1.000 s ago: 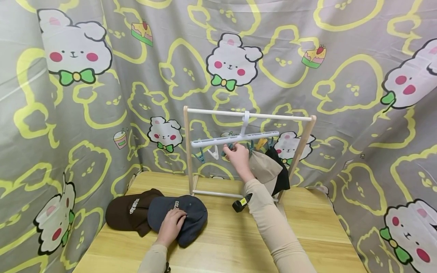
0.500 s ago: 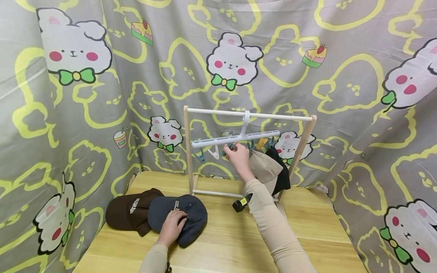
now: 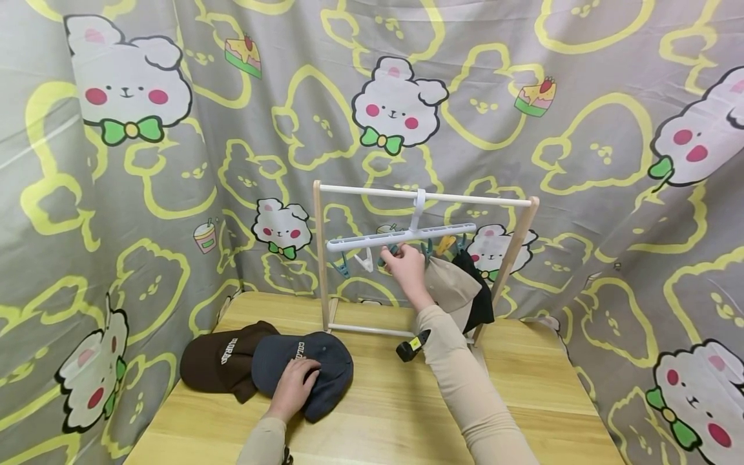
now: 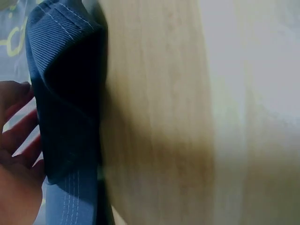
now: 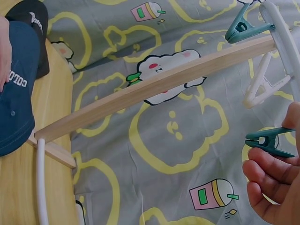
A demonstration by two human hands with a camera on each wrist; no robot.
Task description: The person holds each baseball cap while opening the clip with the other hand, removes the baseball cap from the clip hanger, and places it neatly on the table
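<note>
My left hand [image 3: 292, 389] rests on a navy baseball cap [image 3: 332, 365] on the table, its fingers lying loosely against the cloth. A dark brown cap [image 3: 206, 363] lies to the left, partly under the navy one. Higher up, my right hand [image 3: 407, 268] pinches a dark green clothespin [image 5: 269, 143] below the pale hanger [image 3: 354, 243]. Nothing shows between that clothespin's tips in the right wrist view. Left of it on the hanger are a white clothespin [image 3: 364, 260] and a teal clothespin [image 3: 341, 265]. A beige cap [image 3: 449, 284] and a black cap [image 3: 481, 305] hang at the right.
The hanger hooks over the top bar of a wooden rack [image 3: 321, 258] with white rods. An orange clothespin [image 3: 445, 244] sits above the hanging caps. A grey patterned curtain [image 3: 256, 116] surrounds the wooden table [image 3: 383, 407].
Almost nothing differs. Both hands stay in place, the right one at the clothespin and the left one on the navy cap.
</note>
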